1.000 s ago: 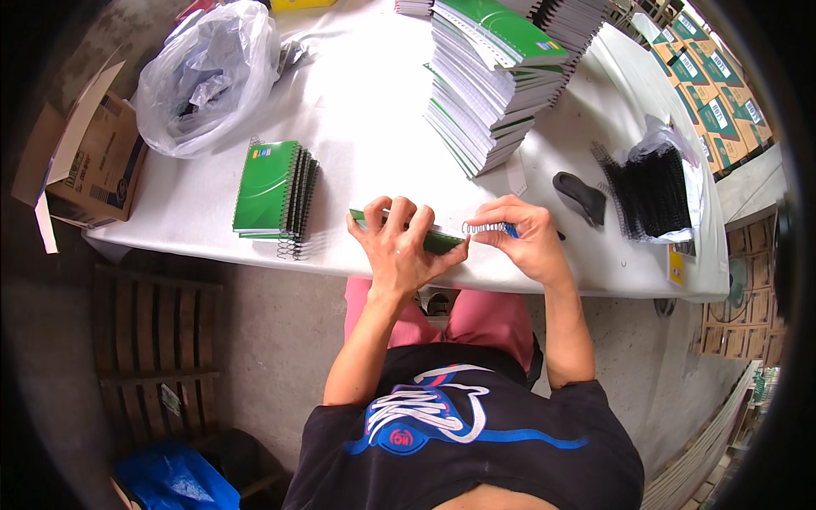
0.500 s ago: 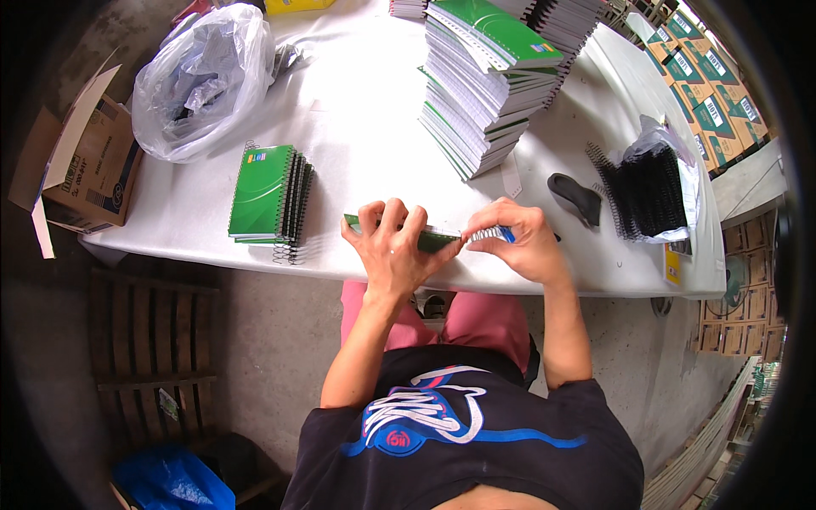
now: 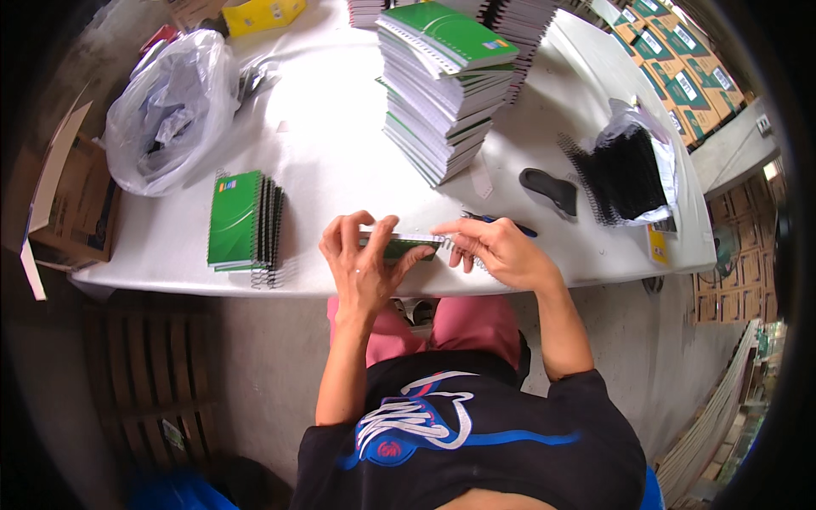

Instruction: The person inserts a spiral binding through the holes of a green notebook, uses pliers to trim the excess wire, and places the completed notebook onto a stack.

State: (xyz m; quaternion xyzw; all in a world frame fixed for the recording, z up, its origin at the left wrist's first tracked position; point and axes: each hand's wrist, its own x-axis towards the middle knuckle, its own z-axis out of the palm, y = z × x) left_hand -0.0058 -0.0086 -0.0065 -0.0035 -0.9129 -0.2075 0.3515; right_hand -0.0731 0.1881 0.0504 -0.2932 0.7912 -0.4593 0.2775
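My left hand (image 3: 357,259) grips a green notebook (image 3: 411,250) on its edge, above the table's front border. Its white page edge faces up, with the thumb on the near cover and the fingers over the far side. At the notebook's right end, my right hand (image 3: 501,253) is closed on a thin spiral wire (image 3: 464,250). The index finger reaches to the corner of the notebook where the wire meets it. How far the wire passes into the holes cannot be made out. Behind this hand, blue-handled pliers (image 3: 520,228) lie on the table.
Left on the white table (image 3: 340,136) sits a small pile of green spiral notebooks (image 3: 234,223). A tall notebook stack (image 3: 442,110) stands at the back. Black coils (image 3: 629,178) in plastic and a black curved object (image 3: 548,191) lie right; a plastic bag (image 3: 174,110) and cardboard box (image 3: 76,204) left.
The view has shifted, so the table's things appear further left. My right index finger now stretches to the notebook's corner, and more of the pliers shows behind the hand.
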